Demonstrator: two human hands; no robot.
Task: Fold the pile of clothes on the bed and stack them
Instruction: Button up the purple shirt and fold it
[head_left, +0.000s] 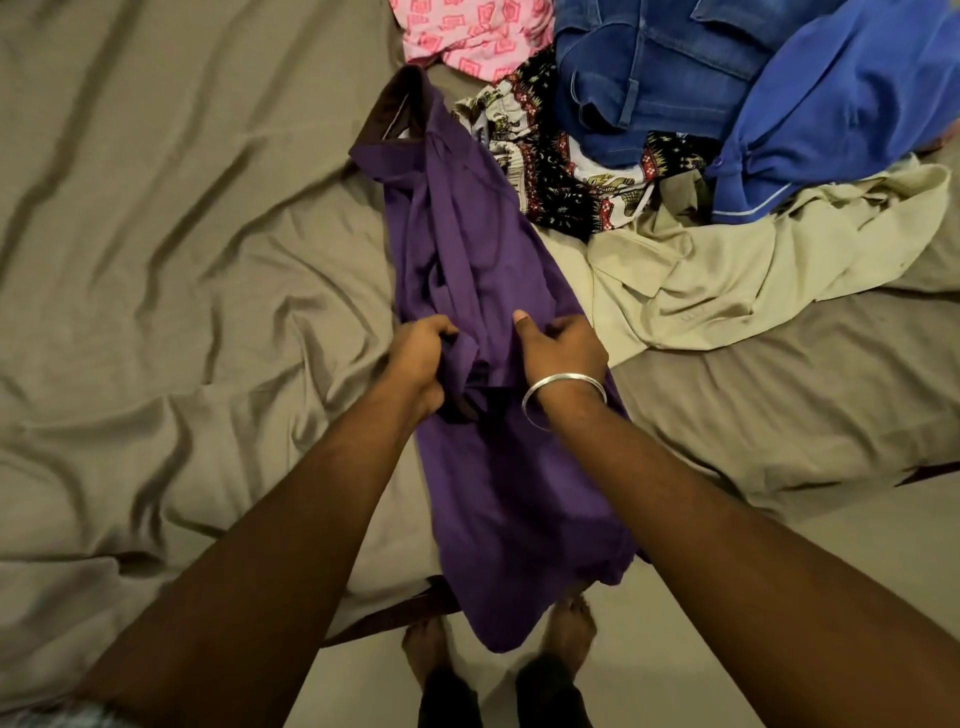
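A purple shirt (467, 244) with a dark brown collar lies lengthwise on the bed, its lower end hanging over the near edge. My left hand (421, 358) grips a bunched fold of it on the left side. My right hand (563, 348), with a silver bangle on the wrist, holds the fabric on the right, thumb pointing up. Behind it at the upper right sits the pile of clothes: blue jeans (660, 67), a bright blue garment (841, 119), a pink patterned cloth (467, 31), a black-and-red printed cloth (566, 171) and a cream garment (737, 270).
The olive bedsheet (171, 249) is wrinkled and spreads wide to the left. The bed's near edge runs just above my bare feet (426, 644), which stand on the floor (852, 530) at the bottom.
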